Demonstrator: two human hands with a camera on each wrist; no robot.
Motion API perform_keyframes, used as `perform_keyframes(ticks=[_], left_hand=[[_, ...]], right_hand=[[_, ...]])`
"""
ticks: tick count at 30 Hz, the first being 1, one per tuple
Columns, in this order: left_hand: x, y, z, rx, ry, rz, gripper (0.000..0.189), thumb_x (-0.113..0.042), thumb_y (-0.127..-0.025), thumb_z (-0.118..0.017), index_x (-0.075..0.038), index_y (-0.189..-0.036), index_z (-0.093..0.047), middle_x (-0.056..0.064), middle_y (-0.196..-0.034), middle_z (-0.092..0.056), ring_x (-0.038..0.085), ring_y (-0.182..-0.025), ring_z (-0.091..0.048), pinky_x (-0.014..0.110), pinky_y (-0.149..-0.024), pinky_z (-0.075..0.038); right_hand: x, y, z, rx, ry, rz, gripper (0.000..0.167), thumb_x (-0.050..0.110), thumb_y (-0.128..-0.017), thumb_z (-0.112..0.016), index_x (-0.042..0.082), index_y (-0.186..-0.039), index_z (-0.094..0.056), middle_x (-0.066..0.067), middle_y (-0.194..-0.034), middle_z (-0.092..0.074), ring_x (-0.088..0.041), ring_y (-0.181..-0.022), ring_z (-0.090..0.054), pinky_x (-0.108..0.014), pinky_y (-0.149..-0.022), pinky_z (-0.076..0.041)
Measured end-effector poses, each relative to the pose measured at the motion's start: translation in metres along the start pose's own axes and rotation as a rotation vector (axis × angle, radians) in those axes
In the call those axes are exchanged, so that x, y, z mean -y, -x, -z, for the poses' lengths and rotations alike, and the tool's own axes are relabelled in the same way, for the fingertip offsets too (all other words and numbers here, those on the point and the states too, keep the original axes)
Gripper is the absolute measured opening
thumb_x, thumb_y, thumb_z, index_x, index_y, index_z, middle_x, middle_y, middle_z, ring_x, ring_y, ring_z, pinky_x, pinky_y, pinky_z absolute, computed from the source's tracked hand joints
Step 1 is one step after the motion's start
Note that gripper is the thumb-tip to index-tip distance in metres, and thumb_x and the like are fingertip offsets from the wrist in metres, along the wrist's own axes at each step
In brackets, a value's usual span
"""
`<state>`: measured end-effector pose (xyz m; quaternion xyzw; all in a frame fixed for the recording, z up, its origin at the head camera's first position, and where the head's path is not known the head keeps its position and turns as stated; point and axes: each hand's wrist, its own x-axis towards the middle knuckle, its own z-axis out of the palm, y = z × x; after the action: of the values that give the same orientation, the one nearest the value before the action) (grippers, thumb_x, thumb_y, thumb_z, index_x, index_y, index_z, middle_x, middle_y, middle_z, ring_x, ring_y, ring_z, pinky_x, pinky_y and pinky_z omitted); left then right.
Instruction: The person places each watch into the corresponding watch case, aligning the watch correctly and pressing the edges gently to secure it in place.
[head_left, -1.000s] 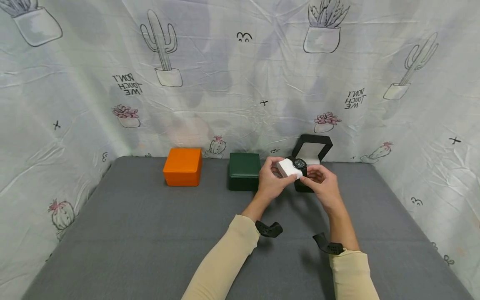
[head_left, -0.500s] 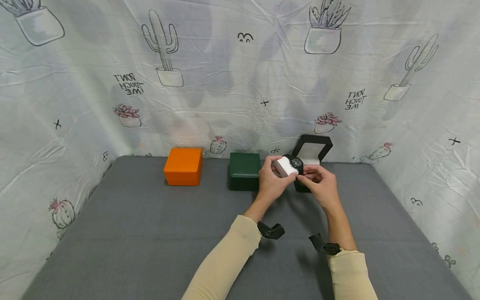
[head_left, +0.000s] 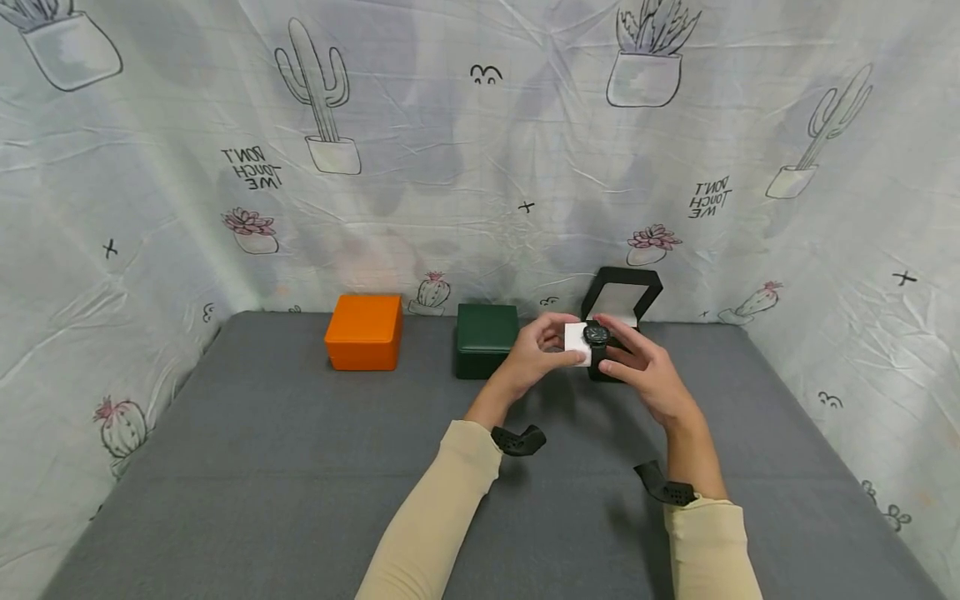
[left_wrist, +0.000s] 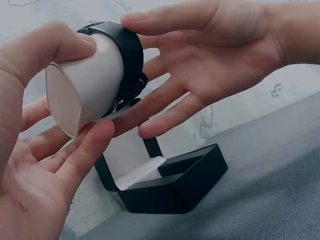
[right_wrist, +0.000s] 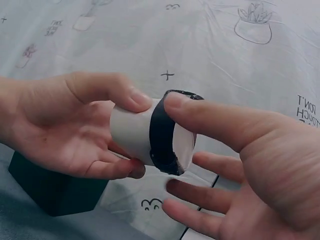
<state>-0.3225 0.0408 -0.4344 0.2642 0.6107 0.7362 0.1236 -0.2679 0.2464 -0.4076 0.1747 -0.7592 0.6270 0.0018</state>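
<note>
A black wristwatch (head_left: pixel 597 336) is strapped round a white watch pillow (head_left: pixel 576 342), held in the air above the far right of the table. My left hand (head_left: pixel 538 346) grips the bare end of the pillow, thumb on one side and fingers on the other, as the left wrist view shows. From the right, my right hand (head_left: pixel 648 371) holds the watch lightly between thumb and fingers; its thumb lies on the black strap (right_wrist: pixel 162 131), while the lower fingers are spread apart. Behind and below the hands stands a black watch box (left_wrist: pixel 175 187) with its lid up and a white lining.
A closed dark green box (head_left: pixel 487 337) stands just left of my left hand. Further left is a closed orange box (head_left: pixel 365 333). All stand near the back edge of the grey table (head_left: pixel 300 467), before a white printed curtain (head_left: pixel 420 150).
The pillow and watch have turned from slanted to nearly level, the dial now facing up toward the head. The right hand's fingers have spread and shifted along the watch.
</note>
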Motion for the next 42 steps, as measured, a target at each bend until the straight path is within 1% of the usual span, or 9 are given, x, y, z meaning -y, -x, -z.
perform_keyframes(ticks=[2, 6, 11, 17, 22, 27, 31, 37, 42], left_hand=[[-0.001, 0.0, 0.0, 0.018, 0.012, 0.001, 0.052, -0.002, -0.085, -0.069, -0.01, -0.134, -0.052, 0.014, -0.134, -0.053, 0.029, -0.102, -0.059, 0.023, -0.075, -0.051], [-0.004, 0.001, -0.001, 0.03, 0.004, 0.035, 0.055, -0.005, -0.086, -0.07, -0.013, -0.138, -0.053, 0.006, -0.14, -0.048, 0.017, -0.098, -0.061, 0.03, -0.078, -0.054], [-0.009, 0.002, 0.001, 0.048, -0.04, 0.076, 0.06, -0.006, -0.087, -0.07, -0.011, -0.142, -0.049, 0.01, -0.139, -0.05, 0.015, -0.098, -0.062, 0.029, -0.079, -0.054], [-0.011, 0.0, 0.0, 0.057, -0.11, 0.055, 0.061, -0.006, -0.085, -0.072, -0.009, -0.141, -0.05, 0.014, -0.141, -0.046, 0.02, -0.099, -0.061, 0.024, -0.076, -0.053], [-0.011, 0.001, -0.003, 0.045, -0.117, 0.047, 0.061, -0.008, -0.084, -0.074, -0.011, -0.141, -0.051, 0.009, -0.143, -0.045, 0.019, -0.101, -0.059, 0.023, -0.077, -0.053], [-0.009, 0.001, -0.003, 0.054, -0.073, 0.035, 0.059, -0.009, -0.087, -0.071, -0.017, -0.141, -0.05, 0.004, -0.143, -0.046, 0.018, -0.106, -0.061, 0.034, -0.084, -0.055], [-0.008, 0.0, 0.001, 0.067, -0.033, 0.034, 0.056, -0.008, -0.09, -0.067, -0.016, -0.142, -0.048, 0.004, -0.143, -0.048, 0.019, -0.111, -0.061, 0.042, -0.092, -0.053], [-0.008, 0.0, 0.003, 0.077, -0.025, 0.018, 0.056, -0.005, -0.089, -0.067, -0.013, -0.142, -0.049, 0.007, -0.143, -0.05, 0.025, -0.115, -0.061, 0.03, -0.087, -0.055], [-0.009, 0.001, 0.002, 0.073, -0.101, -0.009, 0.056, -0.008, -0.086, -0.072, -0.019, -0.138, -0.054, 0.002, -0.139, -0.052, 0.019, -0.116, -0.058, 0.029, -0.083, -0.056]], right_hand=[[0.0, 0.0, 0.0, 0.005, -0.029, 0.008, 0.061, 0.0, -0.092, -0.061, 0.01, -0.148, -0.04, 0.001, -0.149, -0.044, -0.006, -0.12, -0.057, -0.019, -0.09, -0.052], [0.0, 0.001, 0.001, -0.011, -0.061, 0.001, 0.06, -0.002, -0.09, -0.063, 0.006, -0.146, -0.042, 0.008, -0.14, -0.051, -0.006, -0.113, -0.062, -0.02, -0.085, -0.054], [0.001, 0.002, 0.003, -0.004, -0.092, -0.012, 0.063, -0.004, -0.088, -0.066, 0.005, -0.146, -0.043, 0.009, -0.135, -0.056, -0.006, -0.108, -0.065, -0.021, -0.082, -0.056], [0.0, 0.002, 0.004, -0.008, -0.082, -0.034, 0.065, -0.003, -0.086, -0.068, 0.006, -0.146, -0.043, 0.009, -0.129, -0.059, -0.006, -0.103, -0.067, -0.022, -0.08, -0.057], [-0.002, 0.001, 0.001, -0.013, -0.078, -0.039, 0.064, -0.002, -0.087, -0.067, 0.007, -0.146, -0.042, 0.01, -0.126, -0.06, -0.006, -0.104, -0.068, -0.022, -0.081, -0.057], [-0.002, 0.0, -0.002, -0.046, -0.088, -0.012, 0.062, -0.002, -0.088, -0.066, 0.005, -0.145, -0.043, 0.007, -0.129, -0.057, -0.006, -0.103, -0.068, -0.021, -0.079, -0.057], [-0.001, -0.002, -0.002, -0.058, -0.095, 0.003, 0.06, -0.004, -0.088, -0.064, 0.003, -0.144, -0.043, 0.005, -0.133, -0.053, -0.007, -0.102, -0.068, -0.021, -0.078, -0.057], [-0.001, -0.003, -0.002, -0.056, -0.111, 0.018, 0.062, -0.005, -0.088, -0.065, -0.001, -0.145, -0.041, 0.006, -0.131, -0.055, -0.006, -0.101, -0.067, -0.02, -0.077, -0.056], [-0.002, -0.004, -0.004, -0.082, -0.114, 0.012, 0.061, -0.005, -0.088, -0.065, -0.001, -0.144, -0.042, 0.007, -0.128, -0.056, -0.004, -0.099, -0.067, -0.02, -0.075, -0.057]])
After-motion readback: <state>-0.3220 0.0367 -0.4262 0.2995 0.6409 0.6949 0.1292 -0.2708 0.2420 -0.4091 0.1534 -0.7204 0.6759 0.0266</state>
